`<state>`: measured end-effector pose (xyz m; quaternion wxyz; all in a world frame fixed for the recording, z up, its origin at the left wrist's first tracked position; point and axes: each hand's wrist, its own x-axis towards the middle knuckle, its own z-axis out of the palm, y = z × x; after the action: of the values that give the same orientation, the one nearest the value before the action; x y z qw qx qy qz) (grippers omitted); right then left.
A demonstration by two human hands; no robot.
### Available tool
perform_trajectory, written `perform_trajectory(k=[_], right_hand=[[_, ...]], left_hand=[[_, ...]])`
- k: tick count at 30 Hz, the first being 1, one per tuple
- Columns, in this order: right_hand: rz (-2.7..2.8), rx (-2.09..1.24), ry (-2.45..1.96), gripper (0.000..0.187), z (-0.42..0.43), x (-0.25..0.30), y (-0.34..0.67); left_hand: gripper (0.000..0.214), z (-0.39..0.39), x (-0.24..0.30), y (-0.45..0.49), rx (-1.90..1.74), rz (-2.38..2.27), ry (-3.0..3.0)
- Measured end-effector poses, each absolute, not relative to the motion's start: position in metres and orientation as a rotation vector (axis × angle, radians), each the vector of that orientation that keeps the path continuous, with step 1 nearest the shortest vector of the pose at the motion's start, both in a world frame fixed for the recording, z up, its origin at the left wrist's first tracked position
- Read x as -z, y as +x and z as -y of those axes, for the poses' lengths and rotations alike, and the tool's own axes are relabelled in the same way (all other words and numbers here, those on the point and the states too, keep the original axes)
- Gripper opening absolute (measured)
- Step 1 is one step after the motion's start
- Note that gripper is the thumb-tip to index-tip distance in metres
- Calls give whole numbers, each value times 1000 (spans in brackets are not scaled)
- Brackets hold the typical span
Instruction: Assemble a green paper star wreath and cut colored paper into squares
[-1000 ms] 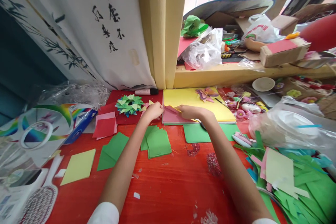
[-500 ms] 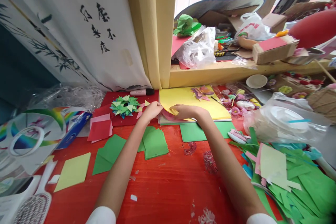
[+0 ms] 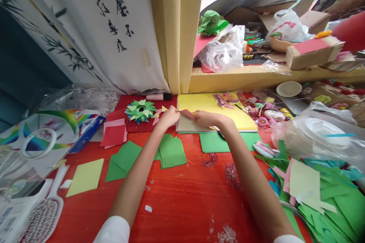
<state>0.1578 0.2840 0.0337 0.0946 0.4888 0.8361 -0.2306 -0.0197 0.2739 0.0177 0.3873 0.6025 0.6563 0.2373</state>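
Over the front left corner of a stack of coloured paper (image 3: 245, 115), yellow on top, both my hands work close together. My left hand (image 3: 170, 117) is closed in a pinch at the edge of a lifted pinkish-red sheet (image 3: 187, 113). My right hand (image 3: 207, 118) is closed on the other side of that sheet, its fingertips partly hidden. A greyish-beige sheet (image 3: 185, 124) shows beneath the raised corner. Under my right wrist, a dark curved handle, perhaps of scissors (image 3: 221, 135), peeks out. A folded paper flower (image 3: 225, 100) lies on the yellow sheet.
Left of the stack sits a green folded-paper ring (image 3: 140, 111). Green squares (image 3: 172, 152), red squares (image 3: 113, 135) and a pale yellow pad (image 3: 85, 176) lie nearer. A hairbrush (image 3: 45, 212) is front left; green paper scraps (image 3: 336, 201) pile up at right.
The lifted corner now shows pinkish-red instead of curled yellow, and more of the beige sheet is exposed. A dark handle has appeared by my right wrist. The whole view has shifted slightly.
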Motion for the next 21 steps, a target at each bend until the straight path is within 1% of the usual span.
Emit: perform_trajectory(k=[9,21], right_hand=[[-2477,672,1460,33,-289,-26,159],[-2496,628,1452,32,-290,-23,158]], left_hand=[[9,-272,-19,-21,-667,-1503,1384],[6,-273,-20,-23,-615,-1508,1309]])
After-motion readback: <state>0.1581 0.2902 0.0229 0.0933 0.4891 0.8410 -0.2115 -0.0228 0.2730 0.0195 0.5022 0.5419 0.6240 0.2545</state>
